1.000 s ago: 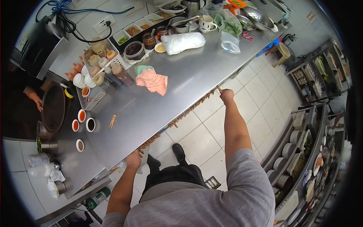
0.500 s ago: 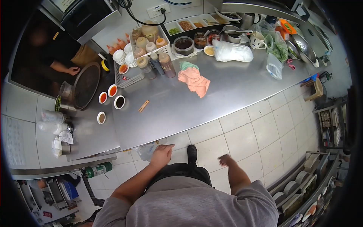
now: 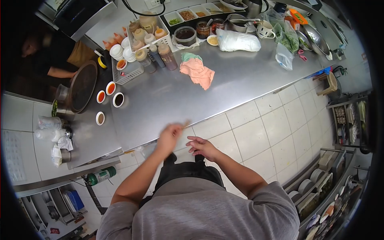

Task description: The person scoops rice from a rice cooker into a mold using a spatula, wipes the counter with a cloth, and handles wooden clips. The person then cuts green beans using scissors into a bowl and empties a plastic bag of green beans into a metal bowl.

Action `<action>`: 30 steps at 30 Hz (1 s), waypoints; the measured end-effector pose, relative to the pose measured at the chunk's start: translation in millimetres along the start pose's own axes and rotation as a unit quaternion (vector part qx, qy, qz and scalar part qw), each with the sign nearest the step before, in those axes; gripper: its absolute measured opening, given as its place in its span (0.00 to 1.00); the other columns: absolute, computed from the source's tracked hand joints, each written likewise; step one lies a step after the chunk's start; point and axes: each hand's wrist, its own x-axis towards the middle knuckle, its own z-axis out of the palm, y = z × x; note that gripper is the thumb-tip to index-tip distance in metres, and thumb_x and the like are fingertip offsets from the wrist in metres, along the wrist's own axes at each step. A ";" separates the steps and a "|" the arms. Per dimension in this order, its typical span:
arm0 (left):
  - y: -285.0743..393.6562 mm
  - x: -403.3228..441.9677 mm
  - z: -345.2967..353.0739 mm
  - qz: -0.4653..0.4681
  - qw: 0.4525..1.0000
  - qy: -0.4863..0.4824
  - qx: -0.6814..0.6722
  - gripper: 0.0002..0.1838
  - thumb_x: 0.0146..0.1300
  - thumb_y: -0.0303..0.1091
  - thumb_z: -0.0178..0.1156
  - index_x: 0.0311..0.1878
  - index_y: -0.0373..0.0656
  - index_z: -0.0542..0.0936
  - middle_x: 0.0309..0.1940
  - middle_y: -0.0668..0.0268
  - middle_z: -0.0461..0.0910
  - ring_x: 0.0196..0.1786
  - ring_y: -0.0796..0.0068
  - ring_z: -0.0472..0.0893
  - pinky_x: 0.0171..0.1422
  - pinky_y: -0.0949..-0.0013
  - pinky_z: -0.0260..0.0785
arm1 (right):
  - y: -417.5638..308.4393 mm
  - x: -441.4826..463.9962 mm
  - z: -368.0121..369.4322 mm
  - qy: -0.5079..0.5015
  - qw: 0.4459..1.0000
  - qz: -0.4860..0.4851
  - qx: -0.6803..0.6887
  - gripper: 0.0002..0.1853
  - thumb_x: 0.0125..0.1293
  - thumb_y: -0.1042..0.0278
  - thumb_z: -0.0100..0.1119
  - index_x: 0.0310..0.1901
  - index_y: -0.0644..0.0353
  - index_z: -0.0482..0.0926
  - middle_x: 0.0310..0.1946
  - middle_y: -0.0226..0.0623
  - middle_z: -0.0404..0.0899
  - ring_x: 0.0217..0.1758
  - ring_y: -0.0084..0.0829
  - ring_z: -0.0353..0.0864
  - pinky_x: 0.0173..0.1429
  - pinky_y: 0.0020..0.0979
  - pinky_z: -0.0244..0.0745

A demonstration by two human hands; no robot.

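Observation:
My left hand (image 3: 171, 135) is closed on a small wooden clothespin (image 3: 186, 123), which pokes out past the fingers and is blurred by motion. It is over the front edge of the steel counter (image 3: 156, 108). Just to the right and lower, my right hand (image 3: 201, 146) is open, fingers apart, holding nothing. Farther back on the counter lies a crumpled pink cloth (image 3: 198, 73) with a green cloth (image 3: 190, 57) partly under it. To the left stand small white cups of orange-red sauce (image 3: 101, 97), dark sauce (image 3: 118, 100) and brown sauce (image 3: 100, 118).
Squeeze bottles (image 3: 167, 57) stand by a white basket (image 3: 161, 41). Behind are topping trays (image 3: 187, 15), a dark sauce tub (image 3: 185, 36) and a white plastic bag (image 3: 239, 41). A round dark tray (image 3: 84, 89) leans at left, near another person's arm (image 3: 61, 72). Shelves (image 3: 320, 188) line the right.
The clothespin has left the counter and is now in my left hand, which moved up. My right hand came in from the right towards it. The other person has shifted.

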 end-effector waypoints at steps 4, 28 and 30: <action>-11.5 -51.3 48.4 -0.102 0.972 -0.204 -0.064 0.14 0.58 0.30 0.67 0.47 0.37 0.80 0.34 0.61 0.84 0.41 0.74 0.83 0.47 0.70 0.75 | 40.1 2.2 -20.2 0.062 0.996 0.051 -0.043 0.19 0.69 0.61 0.58 0.56 0.62 0.73 0.38 0.36 0.82 0.33 0.25 0.80 0.42 0.27 0.77; -72.9 18.8 33.2 -0.112 0.922 -0.193 0.315 0.19 0.68 0.41 0.49 0.58 0.42 0.74 0.54 0.49 0.76 0.56 0.50 0.76 0.63 0.54 0.67 | 45.9 92.9 -14.5 0.154 0.861 -0.122 -0.468 0.18 0.61 0.55 0.65 0.34 0.66 0.80 0.21 0.47 0.79 0.27 0.44 0.79 0.37 0.40 0.73; -79.1 19.1 35.1 -0.106 0.917 -0.185 0.338 0.20 0.68 0.41 0.48 0.58 0.43 0.74 0.54 0.50 0.76 0.56 0.51 0.76 0.63 0.54 0.67 | 42.7 96.5 -12.5 0.166 0.862 -0.126 -0.462 0.18 0.61 0.55 0.64 0.34 0.66 0.81 0.22 0.47 0.79 0.27 0.45 0.80 0.37 0.40 0.74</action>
